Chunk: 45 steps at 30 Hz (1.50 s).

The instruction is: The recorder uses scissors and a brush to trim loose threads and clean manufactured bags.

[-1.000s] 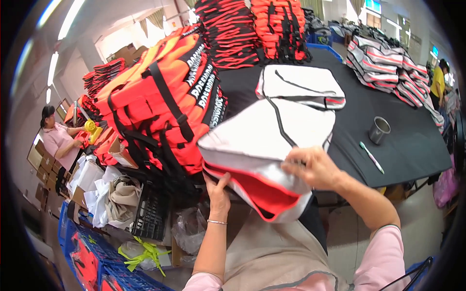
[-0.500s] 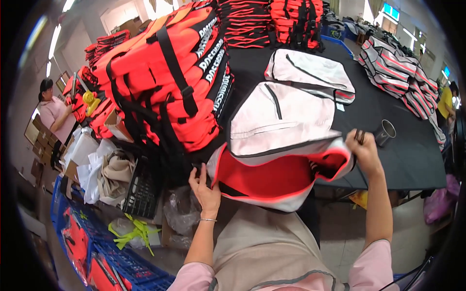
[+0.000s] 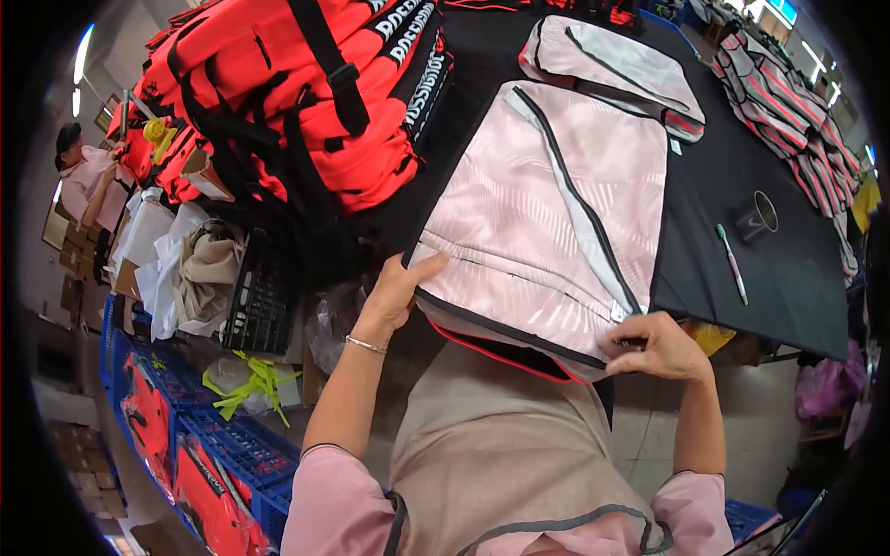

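A pale pink and white bag [image 3: 528, 185] lies flat across the near edge of the black table, its black-edged mouth toward me. A long slanted dark seam or zipper line runs down its upper face, and a strip of red lining shows under the near rim. My left hand [image 3: 397, 295] grips the near left corner, thumb on top and fingers underneath. At the near right corner, my right hand [image 3: 660, 347] pinches the fabric beside the lower end of the slanted line. A second pale bag [image 3: 616, 69] rests just beyond the first.
Red bags with black straps [image 3: 287, 120] are piled at the left. On the right of the black table [image 3: 788, 292] are a metal cup [image 3: 758, 219], a toothbrush [image 3: 732, 264] and stacked striped bags [image 3: 788, 111]. Blue crates [image 3: 222, 454] stand lower left; a person [image 3: 88, 176] works at far left.
The bag's gaping mouth has come down nearly flat, covering the red interior. My right hand has moved inward and down to the near corner. A toothbrush now shows beside the cup.
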Available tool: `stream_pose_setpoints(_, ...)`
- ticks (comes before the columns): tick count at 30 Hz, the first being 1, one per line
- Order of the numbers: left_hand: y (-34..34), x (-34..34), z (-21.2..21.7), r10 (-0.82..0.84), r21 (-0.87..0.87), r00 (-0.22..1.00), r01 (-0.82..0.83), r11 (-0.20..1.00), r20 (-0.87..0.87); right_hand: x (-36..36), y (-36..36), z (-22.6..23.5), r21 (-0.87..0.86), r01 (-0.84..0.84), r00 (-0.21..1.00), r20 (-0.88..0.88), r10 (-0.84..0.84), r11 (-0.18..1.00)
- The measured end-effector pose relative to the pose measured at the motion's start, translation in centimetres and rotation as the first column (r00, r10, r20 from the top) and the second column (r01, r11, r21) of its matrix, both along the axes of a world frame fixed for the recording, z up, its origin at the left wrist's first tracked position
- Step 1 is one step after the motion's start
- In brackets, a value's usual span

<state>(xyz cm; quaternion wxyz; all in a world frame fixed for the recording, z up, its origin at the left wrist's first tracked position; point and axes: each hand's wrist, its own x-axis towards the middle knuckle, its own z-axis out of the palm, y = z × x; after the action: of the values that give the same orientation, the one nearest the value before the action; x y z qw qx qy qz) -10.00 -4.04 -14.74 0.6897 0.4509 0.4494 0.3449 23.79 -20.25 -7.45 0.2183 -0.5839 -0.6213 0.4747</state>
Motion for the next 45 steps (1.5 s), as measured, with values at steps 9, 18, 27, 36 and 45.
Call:
stream_pose_setpoints(9,-2.8,0.4,-1.9,0.022,-0.295,0.939,0.085,0.952,0.342,-10.1,7.1,-1.4,0.327,0.125,0.992,-0.046,-0.117,0.937)
stream_pose_setpoints(18,-5.1,2.1,-2.0,-0.067,-0.174,0.968,0.112,0.978,0.243,-11.0,6.6,-4.0,0.377,0.220,0.970,0.013,-0.243,0.900)
stream_pose_setpoints(27,-6.5,3.5,-4.5,0.071,-0.229,0.847,0.061,0.971,0.526,-10.3,4.7,-2.8,0.651,-0.047,0.915,0.332,-0.229,0.757)
stream_pose_setpoints(36,-6.7,3.7,-4.2,0.082,-0.222,0.843,0.045,0.974,0.532,-10.6,5.3,-3.0,0.694,-0.249,0.809,0.532,-0.248,0.676)
stream_pose_setpoints(45,-7.0,3.7,-4.4,0.085,-0.232,0.847,0.046,0.972,0.525,-10.2,5.6,-3.2,0.734,-0.111,0.885,0.379,-0.270,0.670)
